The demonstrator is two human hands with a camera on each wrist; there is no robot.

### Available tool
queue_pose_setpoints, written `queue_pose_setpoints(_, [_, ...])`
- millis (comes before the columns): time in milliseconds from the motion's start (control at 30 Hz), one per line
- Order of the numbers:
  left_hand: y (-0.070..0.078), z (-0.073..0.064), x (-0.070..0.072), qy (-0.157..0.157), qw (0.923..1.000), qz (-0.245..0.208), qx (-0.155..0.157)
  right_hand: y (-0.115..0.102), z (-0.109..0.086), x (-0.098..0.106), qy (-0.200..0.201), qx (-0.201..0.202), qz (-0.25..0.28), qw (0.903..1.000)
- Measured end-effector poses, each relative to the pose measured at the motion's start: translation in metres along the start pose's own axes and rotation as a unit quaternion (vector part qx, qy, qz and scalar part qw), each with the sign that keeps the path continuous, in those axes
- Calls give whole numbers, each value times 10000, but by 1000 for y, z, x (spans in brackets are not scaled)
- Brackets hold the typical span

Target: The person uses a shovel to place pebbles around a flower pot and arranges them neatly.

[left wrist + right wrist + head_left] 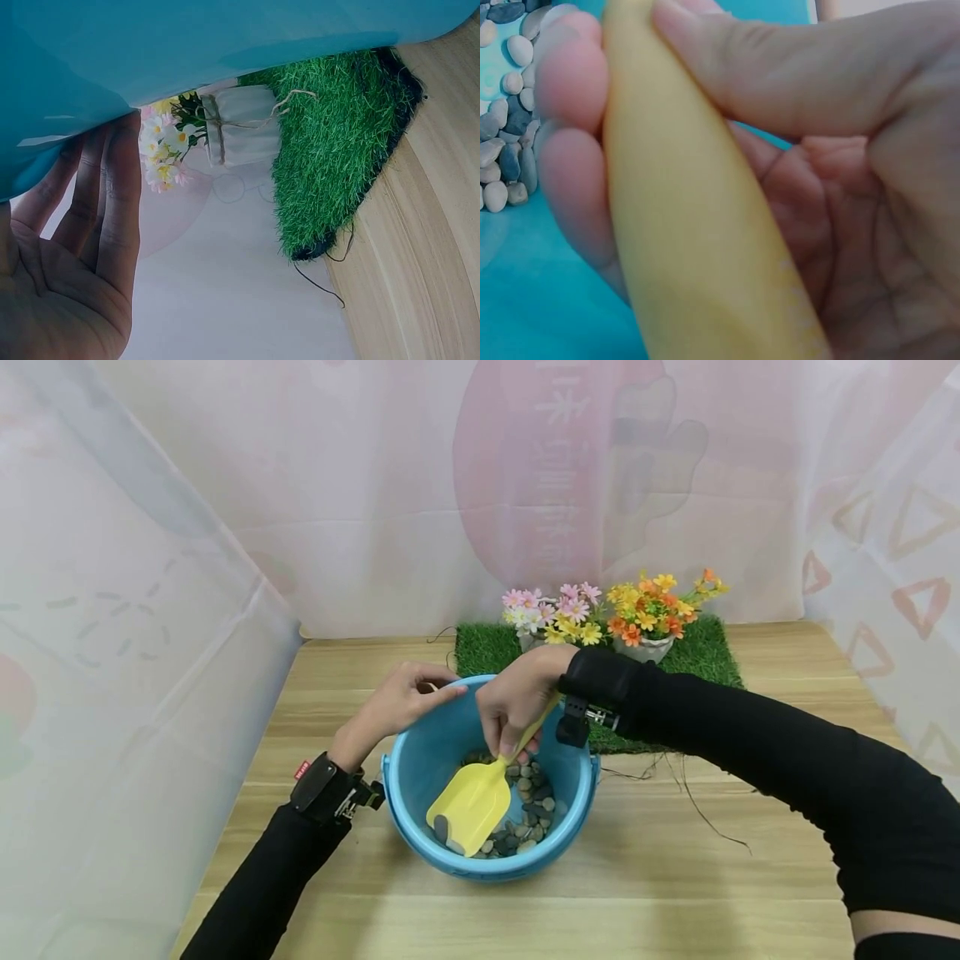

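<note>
The head view shows a blue bucket [429, 752] on the desk [675, 893], in the lower middle of the frame, with stones [527, 847] scattered over its floor. The left hand [393, 697] is at the rim on the upper left of the bucket, thumb over the edge; the left wrist view has its fingers fairly straight against the outer wall. That light pinch probably steadies the bucket, countering any push from within.

The right hand [517, 693] reaches in over the rim from the upper right and is closed around the handle of a yellow shovel [471, 806]. In the right wrist view the thumb lies along one side of the handle and fingertips wrap the other, a grip that seems chosen to control the shovel's tilt. Its blade slants toward the lower left, near the bucket wall, with a dark stone [441, 827] at its tip; the wall may help keep stones from sliding away.

Behind, at upper right, pink and white flowers [573, 608] and orange and yellow flowers [656, 610] stand in pots on a grass mat [712, 660], presumably as decoration, apart from the work.
</note>
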State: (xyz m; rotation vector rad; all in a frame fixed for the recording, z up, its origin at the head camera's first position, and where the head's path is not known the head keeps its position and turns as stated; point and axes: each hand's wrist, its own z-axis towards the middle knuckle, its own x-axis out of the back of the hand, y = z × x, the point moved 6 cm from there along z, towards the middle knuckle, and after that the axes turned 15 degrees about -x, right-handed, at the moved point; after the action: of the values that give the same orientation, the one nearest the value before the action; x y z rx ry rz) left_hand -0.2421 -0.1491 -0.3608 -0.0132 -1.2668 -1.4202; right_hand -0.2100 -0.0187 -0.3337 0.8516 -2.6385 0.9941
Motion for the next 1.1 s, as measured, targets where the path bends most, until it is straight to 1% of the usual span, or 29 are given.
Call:
queue_pose_setpoints(133, [1,0,-1,-4,10000,-21,-60,2,-5,-2,-47,80,193,9998])
queue_pose_setpoints(333, [1,0,1,-7,10000,15,-46,2,-6,-2,-23,204,276,9994])
queue_pose_setpoints(567, [1,0,0,16,10000,-35,-5,3,-12,-2,65,404,127,9991])
queue_pose_setpoints(733, [1,0,1,11,10000,-16,39,4,-24,-5,113,570,217,9981])
queue_pose_setpoints(933, [1,-1,1,26,10000,16,60,7,-42,-9,276,746,352,9962])
queue_pose_setpoints(1100, [1,-1,1,32,9999,70,80,15,-60,-15,417,763,505,9949])
